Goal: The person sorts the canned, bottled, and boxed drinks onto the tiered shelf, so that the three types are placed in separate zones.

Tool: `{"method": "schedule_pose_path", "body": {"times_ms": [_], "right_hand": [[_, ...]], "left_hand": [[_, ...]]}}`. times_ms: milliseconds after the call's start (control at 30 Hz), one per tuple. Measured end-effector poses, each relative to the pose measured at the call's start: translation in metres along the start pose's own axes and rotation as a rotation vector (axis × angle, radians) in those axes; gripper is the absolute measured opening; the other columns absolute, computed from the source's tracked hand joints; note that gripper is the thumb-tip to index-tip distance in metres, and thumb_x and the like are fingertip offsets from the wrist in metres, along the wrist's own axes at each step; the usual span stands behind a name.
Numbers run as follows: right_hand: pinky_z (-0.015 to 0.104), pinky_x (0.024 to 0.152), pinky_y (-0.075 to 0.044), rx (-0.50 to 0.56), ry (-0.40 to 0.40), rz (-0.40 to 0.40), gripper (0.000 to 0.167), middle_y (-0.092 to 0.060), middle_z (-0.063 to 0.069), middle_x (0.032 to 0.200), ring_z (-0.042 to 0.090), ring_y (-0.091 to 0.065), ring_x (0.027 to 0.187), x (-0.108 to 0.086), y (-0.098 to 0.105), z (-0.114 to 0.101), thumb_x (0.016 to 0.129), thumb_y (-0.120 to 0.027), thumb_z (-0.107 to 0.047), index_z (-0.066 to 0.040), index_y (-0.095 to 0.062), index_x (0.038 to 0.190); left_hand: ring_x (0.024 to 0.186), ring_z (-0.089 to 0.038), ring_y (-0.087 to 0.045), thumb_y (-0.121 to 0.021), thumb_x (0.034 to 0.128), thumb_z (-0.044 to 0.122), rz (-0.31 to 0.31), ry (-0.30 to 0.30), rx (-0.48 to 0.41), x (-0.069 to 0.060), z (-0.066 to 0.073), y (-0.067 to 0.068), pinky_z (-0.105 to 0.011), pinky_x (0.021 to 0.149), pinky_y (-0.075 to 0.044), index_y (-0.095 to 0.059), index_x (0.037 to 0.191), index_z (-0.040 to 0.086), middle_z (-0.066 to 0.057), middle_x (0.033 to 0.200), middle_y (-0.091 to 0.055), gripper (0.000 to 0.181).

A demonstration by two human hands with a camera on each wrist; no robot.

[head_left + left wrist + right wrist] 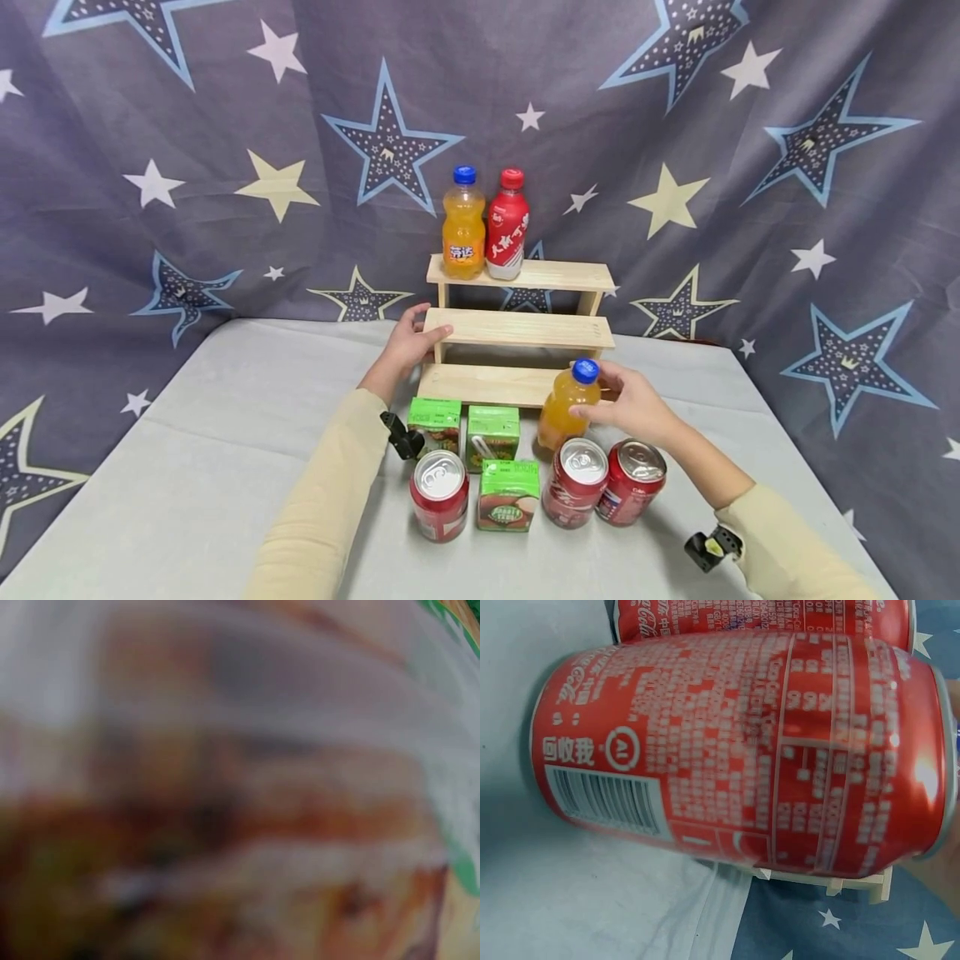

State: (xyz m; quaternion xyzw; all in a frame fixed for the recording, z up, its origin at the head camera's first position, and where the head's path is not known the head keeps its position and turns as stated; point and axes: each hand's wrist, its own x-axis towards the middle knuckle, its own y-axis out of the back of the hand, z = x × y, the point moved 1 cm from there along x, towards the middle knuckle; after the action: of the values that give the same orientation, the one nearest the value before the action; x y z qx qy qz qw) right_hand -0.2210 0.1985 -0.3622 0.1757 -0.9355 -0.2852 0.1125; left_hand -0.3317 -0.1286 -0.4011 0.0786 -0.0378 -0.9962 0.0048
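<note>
At left, the left hand holds the end of the wooden shelf, the thumb over the middle board. On the top board stand one orange drink bottle and one red bottle. Before the shelf are three green-topped boxes and three red cans. Further right, near the lowest board, a second orange bottle is pinched between thumb and fingers of the right hand; whether it touches the table, I cannot tell.
</note>
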Motion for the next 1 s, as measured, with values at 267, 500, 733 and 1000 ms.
{"method": "schedule_pose_path", "body": {"times_ms": [267,500,733,1000], "right_hand": [[0.023,0.085,-0.053,0.053,0.022,0.134,0.057,-0.061,0.017,0.119,0.013,-0.062,0.099,0.0,0.005,-0.003,0.079,-0.075,-0.016,-0.002,-0.051,0.129],[0.014,0.083,-0.051,0.129,0.044,0.268,0.054,-0.064,0.009,0.116,-0.005,-0.059,0.095,0.0,0.012,-0.014,0.081,-0.072,-0.011,-0.003,-0.05,0.13],[0.012,0.083,-0.049,0.151,0.058,0.345,0.052,-0.061,-0.017,0.101,-0.003,-0.059,0.094,-0.001,0.02,-0.025,0.083,-0.071,-0.011,-0.003,-0.047,0.128],[0.011,0.083,-0.049,0.118,0.042,0.376,0.056,-0.06,-0.009,0.105,-0.003,-0.059,0.094,0.0,0.026,-0.031,0.083,-0.072,-0.017,-0.006,-0.045,0.13]], "left_hand": [[0.12,-0.041,-0.05,-0.066,0.0876,0.018,-0.012,0.005,-0.011,0.001,0.0,0.001,-0.052,0.097,-0.046,-0.02,0.149,0.018,-0.022,0.137,-0.04,0.076],[0.122,-0.042,-0.048,-0.064,0.0891,0.016,-0.018,0.02,-0.003,-0.009,0.011,-0.001,-0.053,0.099,-0.044,-0.019,0.149,0.017,-0.024,0.138,-0.039,0.075],[0.12,-0.041,-0.05,-0.066,0.0876,0.019,-0.007,0.003,-0.006,0.003,0.0,0.0,-0.052,0.097,-0.046,-0.021,0.148,0.019,-0.022,0.136,-0.041,0.075],[0.118,-0.038,-0.051,-0.066,0.0875,0.019,0.004,0.008,0.002,0.003,-0.002,0.001,-0.051,0.096,-0.046,-0.022,0.148,0.019,-0.021,0.136,-0.041,0.075]]}}
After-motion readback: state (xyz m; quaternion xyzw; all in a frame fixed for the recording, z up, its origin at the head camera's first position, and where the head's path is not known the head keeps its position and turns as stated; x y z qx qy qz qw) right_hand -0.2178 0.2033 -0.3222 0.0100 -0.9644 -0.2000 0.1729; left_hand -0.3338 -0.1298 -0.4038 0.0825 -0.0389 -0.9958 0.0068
